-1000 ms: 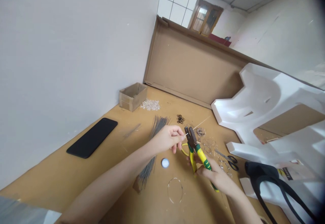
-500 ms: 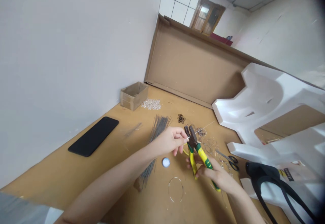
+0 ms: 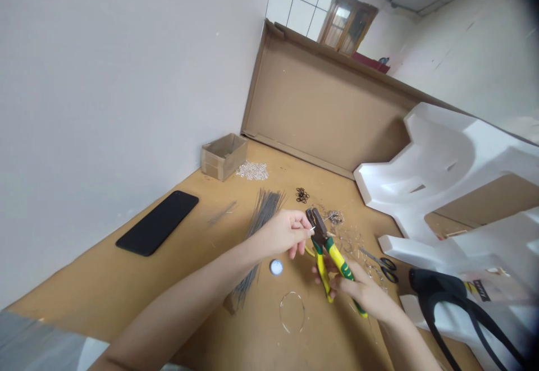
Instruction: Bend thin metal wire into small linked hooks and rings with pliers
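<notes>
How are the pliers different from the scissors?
The pliers have yellow-and-green handles; the scissors have black ones. The pliers are held in the right hand, while the scissors lie on the table. The pliers' handles are long grips; the scissors' handles are loops. Both tools have two handles.

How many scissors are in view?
1 for sure: black-handled scissors, right of the pliers. The yellow loop beside the left hand is mostly hidden; may be another.

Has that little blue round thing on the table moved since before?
No, the blue round thing stays put, judged against the cardboard box; the view shifted slightly.
</notes>
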### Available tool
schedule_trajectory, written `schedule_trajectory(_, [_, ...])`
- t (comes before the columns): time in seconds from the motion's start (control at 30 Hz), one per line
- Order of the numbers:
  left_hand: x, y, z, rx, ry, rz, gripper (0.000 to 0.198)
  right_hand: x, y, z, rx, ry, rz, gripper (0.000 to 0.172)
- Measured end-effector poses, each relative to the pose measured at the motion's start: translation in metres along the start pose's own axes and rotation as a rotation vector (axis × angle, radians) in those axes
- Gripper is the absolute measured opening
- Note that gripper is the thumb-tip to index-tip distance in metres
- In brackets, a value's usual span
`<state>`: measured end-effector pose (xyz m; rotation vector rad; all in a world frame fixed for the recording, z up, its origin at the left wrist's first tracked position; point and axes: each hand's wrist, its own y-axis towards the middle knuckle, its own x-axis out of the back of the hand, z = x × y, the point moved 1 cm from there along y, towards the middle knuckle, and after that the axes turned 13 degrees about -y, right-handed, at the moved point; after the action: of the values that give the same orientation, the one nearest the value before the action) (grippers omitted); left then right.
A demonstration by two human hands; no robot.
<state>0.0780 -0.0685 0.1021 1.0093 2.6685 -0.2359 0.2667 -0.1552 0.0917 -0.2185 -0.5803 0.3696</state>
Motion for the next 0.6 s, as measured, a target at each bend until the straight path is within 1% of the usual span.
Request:
schedule_trajectory(0.13, [0.0013,0.0001,0.0017,-0.011,-0.007,0.015,0.009,-0.0003,-0.0008,-0.0006,-0.033,-0.032,-0.014,0.023])
schedule_trajectory(0.27, [0.0016,-0.0004,0.0014,-0.013,-0.006,0.014,0.009,0.0007,-0.0015,0.0052,0.0,-0.124,-0.06,0.011])
schedule_trajectory(0.37, [0.0012,-0.0001,0.0013,0.0,-0.01,0.007,0.009,0.0007,-0.002,0.0086,0.026,-0.171,-0.093,0.011])
schedule_trajectory(0.6, [0.0009,0.0018,0.0034,0.013,-0.016,-0.003,0.008,0.0003,-0.0024,0.0059,0.041,-0.158,-0.08,0.017])
